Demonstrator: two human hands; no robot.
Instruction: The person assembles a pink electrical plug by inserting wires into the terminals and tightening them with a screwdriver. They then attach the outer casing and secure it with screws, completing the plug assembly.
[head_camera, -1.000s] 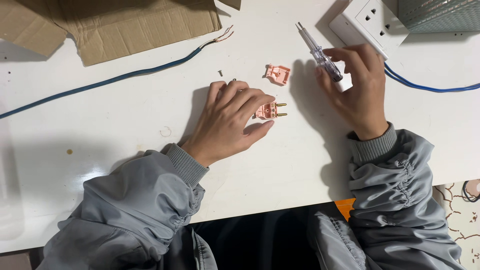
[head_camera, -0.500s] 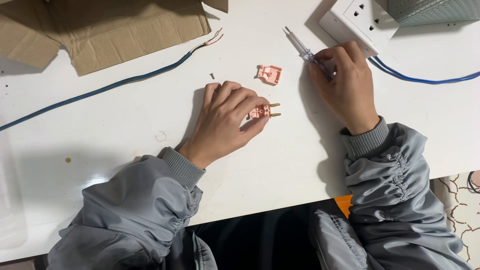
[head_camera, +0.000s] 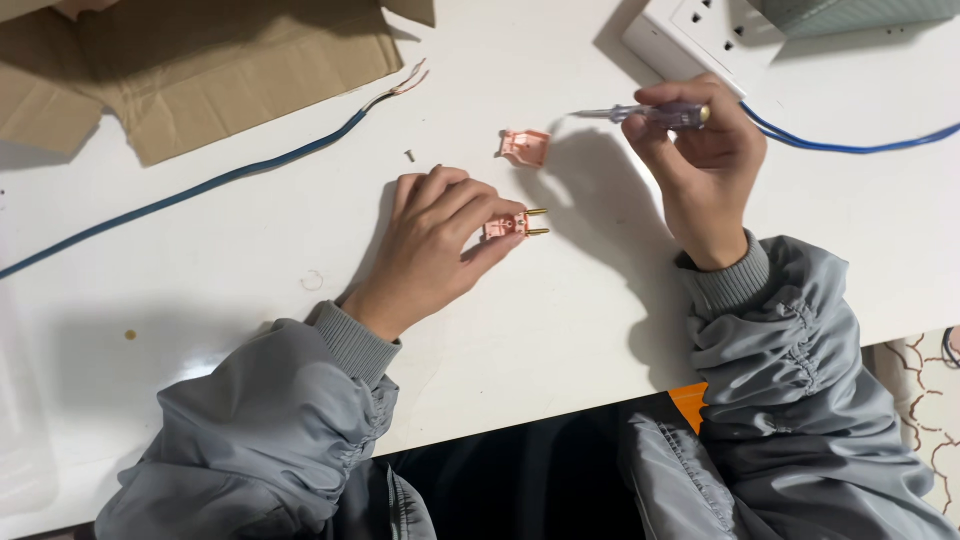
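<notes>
Translucent screwdriver (head_camera: 650, 113) swung level in right hand (head_camera: 700, 165), pink plastic plug (head_camera: 512, 224) pinched in left hand (head_camera: 435, 245)

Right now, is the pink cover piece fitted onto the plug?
No, the pink cover piece lies apart on the table, while the left hand holds the plug.

1. A white table (head_camera: 560, 330) carries everything
2. Flattened brown cardboard (head_camera: 200, 60) lies at its far left
3. A blue cable (head_camera: 200, 188) runs from the left edge to bared ends beside the cardboard
4. A small screw (head_camera: 409, 155) and a pink plug cover (head_camera: 524, 146) lie near the middle
5. A white power strip (head_camera: 700, 30) sits at the far edge, with a second blue cable (head_camera: 850, 145) trailing right
</notes>
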